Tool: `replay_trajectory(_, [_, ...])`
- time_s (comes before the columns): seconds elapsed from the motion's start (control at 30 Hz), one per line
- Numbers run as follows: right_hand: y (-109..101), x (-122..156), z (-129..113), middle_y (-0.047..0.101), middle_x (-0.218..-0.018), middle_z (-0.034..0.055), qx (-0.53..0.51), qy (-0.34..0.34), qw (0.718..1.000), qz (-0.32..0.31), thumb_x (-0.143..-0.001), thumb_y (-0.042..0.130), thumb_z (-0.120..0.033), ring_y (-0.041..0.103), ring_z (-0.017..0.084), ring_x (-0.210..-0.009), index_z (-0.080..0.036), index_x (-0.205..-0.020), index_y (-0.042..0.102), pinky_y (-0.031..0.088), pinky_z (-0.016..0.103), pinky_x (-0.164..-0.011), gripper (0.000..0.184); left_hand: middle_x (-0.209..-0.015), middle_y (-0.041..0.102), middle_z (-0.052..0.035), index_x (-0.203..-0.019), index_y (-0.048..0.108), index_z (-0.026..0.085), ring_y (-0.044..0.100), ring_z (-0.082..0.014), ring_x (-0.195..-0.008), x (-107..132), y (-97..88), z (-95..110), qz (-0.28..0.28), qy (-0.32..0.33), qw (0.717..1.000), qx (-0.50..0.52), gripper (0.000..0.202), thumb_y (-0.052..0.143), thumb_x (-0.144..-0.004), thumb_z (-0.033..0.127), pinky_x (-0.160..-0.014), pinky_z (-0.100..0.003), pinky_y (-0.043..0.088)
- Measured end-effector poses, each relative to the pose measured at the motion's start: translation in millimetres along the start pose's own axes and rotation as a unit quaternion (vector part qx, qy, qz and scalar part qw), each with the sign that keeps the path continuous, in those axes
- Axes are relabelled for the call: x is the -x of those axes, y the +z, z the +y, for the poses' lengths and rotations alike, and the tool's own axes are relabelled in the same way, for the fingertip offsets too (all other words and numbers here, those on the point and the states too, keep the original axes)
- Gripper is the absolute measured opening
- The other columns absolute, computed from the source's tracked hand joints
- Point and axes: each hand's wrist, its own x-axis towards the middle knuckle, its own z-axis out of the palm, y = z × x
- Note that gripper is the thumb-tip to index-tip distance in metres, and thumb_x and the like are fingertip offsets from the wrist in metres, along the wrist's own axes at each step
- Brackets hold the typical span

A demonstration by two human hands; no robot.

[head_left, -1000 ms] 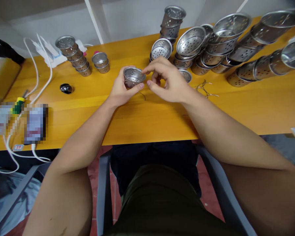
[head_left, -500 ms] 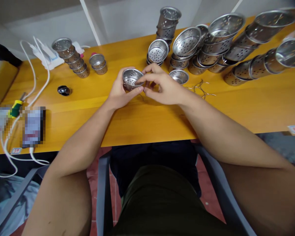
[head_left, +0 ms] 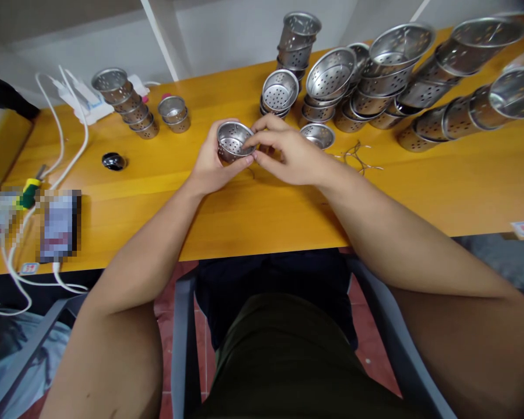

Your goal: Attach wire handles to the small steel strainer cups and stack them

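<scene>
Worktop (head_left: 262, 224): yellow-orange, before the seated person.
Phone (head_left: 59, 224): lying at left, white cable (head_left: 56, 266) at its near end.
Thin wire (head_left: 252, 173): short, bent, mid-worktop; upper end hidden.
Bent wires (head_left: 358, 160): loose tangle, right of centre.
Left hand (head_left: 209, 162): fingers wrapped round the perforated metal cup (head_left: 232, 138), thumb along its near side; a grasp.
Right hand (head_left: 288, 152): thumb at the cup's near right rim, index finger over its mouth; whether anything is pinched, cannot tell.
Perforated metal cup: one, mouth up, between both hands, mid-worktop.
Low cup (head_left: 318, 135): single, just beyond the right hand.
Left stacks (head_left: 133, 105): two, one taller and leaning.
Right stacks (head_left: 388, 67): several, similar perforated cups, some leaning.
Power strip (head_left: 85, 105): white, behind the left stacks.
</scene>
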Motion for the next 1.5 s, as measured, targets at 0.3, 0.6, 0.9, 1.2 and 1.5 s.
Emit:
replay_trajectory(0.3, [1,1,-2,0.074,-0.149,0.0143,-0.025,-0.014,1.0,-0.001,-0.118,0.084,-0.053,0.076,0.03,-0.115,-0.031,-0.15,0.082,0.072,0.047,-0.104,0.039,-0.154,0.075,-0.0112,-0.165,0.064,0.034,0.081,-0.0384,-0.151,-1,-1.4,7,-0.003,-0.009,1.0,0.01,0.108,0.095,-0.09,0.106,-0.135,-0.06,0.068])
replay_trajectory(0.6, [-42,1,-5,0.078,-0.137,0.0125,0.038,-0.031,0.999,0.002,-0.114,0.089,-0.061,0.075,0.028,-0.103,-0.034,-0.138,0.093,0.072,0.044,-0.092,0.036,-0.175,0.068,-0.0144,-0.179,0.054,0.041,0.081,-0.036,-0.154,3,-0.9,0,-0.024,-0.02,0.999,0.041,0.119,0.1,-0.087,0.102,-0.12,-0.05,0.077])
replay_trajectory(0.9, [-144,27,-13,0.082,-0.118,0.0161,0.263,0.091,0.954,-0.113,-0.118,0.073,-0.052,0.074,0.027,-0.095,-0.024,-0.136,0.101,0.062,0.049,-0.092,0.044,-0.173,0.071,-0.015,-0.172,0.063,0.039,0.081,-0.0288,-0.14,6,-10.7,-10,-0.013,-0.051,0.998,0.032,0.095,0.094,-0.101,0.094,-0.107,-0.042,0.076])
replay_trajectory(1.2, [-119,10,-46,0.091,-0.106,0.0123,0.371,0.391,0.823,-0.178,-0.112,0.077,-0.032,0.069,0.026,-0.081,-0.024,-0.135,0.101,0.05,0.042,-0.078,0.035,-0.172,0.072,-0.015,-0.166,0.066,0.038,0.083,-0.0326,-0.142,5,-14.4,-9,-0.007,-0.03,0.999,-0.021,0.087,0.083,-0.106,0.098,-0.107,-0.046,0.077])
replay_trajectory(1.5, [-117,10,-67,0.092,-0.117,0.0182,0.349,0.407,0.84,-0.085,-0.119,0.088,-0.049,0.075,0.029,-0.097,-0.018,-0.145,0.098,0.047,0.044,-0.084,0.042,-0.196,0.057,-0.0091,-0.16,0.071,0.045,0.044,-0.0466,-0.191,-6,-114.4,-60,0.096,-0.066,0.972,-0.206,0.092,0.107,-0.087,0.086,-0.16,-0.078,0.035])
